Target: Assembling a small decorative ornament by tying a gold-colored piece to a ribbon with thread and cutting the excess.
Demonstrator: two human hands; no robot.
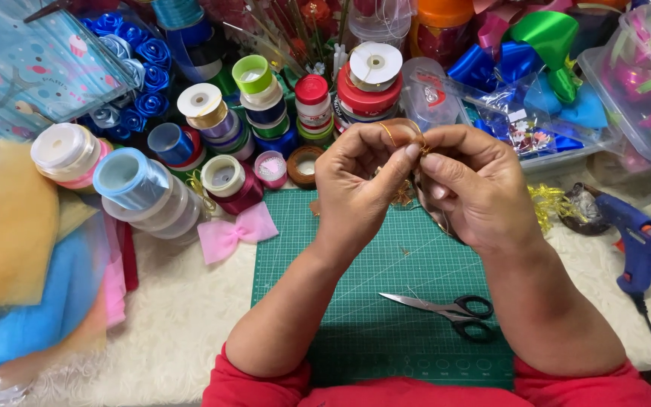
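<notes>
- Cluttered craft table, white fluffy cloth over most of it, with a green gridded cutting mat laid in the middle
- We see both bare forearms coming up from red sleeves at the bottom edge
- Left hand raised over the far end of the mat, fingers curled, thumb and forefinger pinched on a thin gold cord looped above the knuckles
- Right hand just beside it, fingertips meeting the left ones, pinching the same cord; a sheer brownish ribbon piece arches between the two hands
- Cord is held in the air, clear of the mat, in front of the spools
- Black-handled steel scissors lie on the mat near the right forearm, blades closed, untouched
- Pink fabric bow rests at the mat's left edge
- Many upright ribbon spools in mixed colours stand behind the mat
- Blue glue gun lies on the cloth to the right, well apart from the hands
- Yellow and blue tulle sheets piled at the left
- Clear plastic boxes of ribbon at the far right
</notes>
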